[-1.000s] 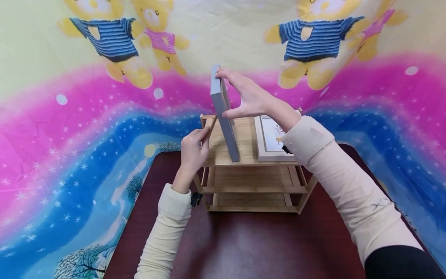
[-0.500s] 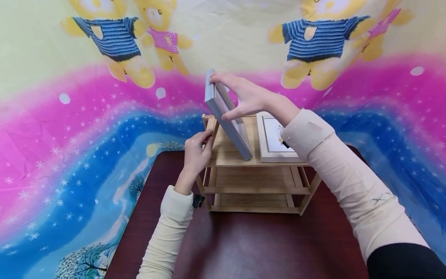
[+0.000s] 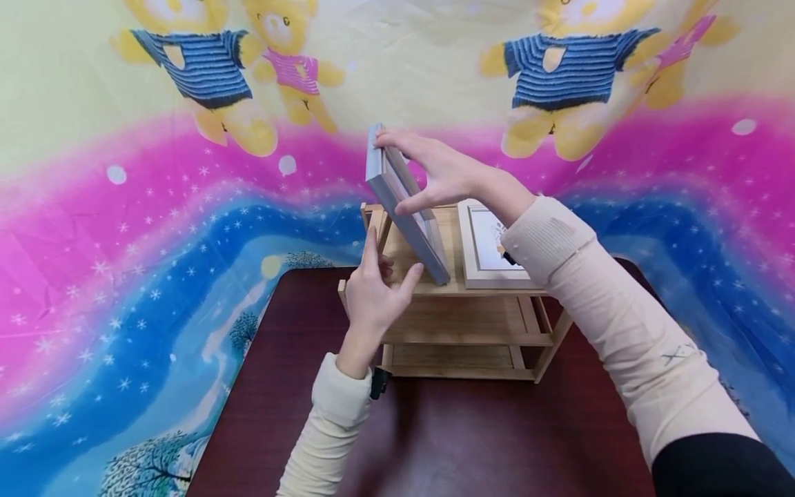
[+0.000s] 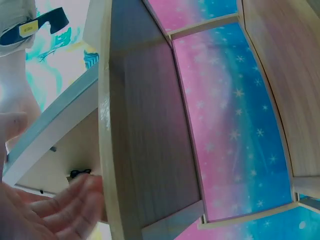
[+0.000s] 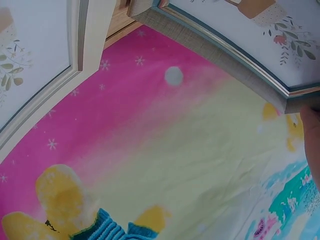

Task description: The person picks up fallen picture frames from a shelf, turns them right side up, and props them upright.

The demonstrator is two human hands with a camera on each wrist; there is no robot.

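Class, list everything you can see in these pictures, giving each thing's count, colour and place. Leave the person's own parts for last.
Table: one, dark red, under the rack
Wooden rack: one, three-tiered, light brown, standing on the table
White picture frame: one, white, lying on the rack's top, right side
Gray picture frame: one, gray, tilted, left of the white picture frame
Printed backdrop: cream, pink and blue, with bears, behind the table
Wrist straps: two, black, one at each wrist
Sleeves: two, mostly cream, on the arms
Left hand: one, at the rack's left end
Right hand: one, holding the gray picture frame
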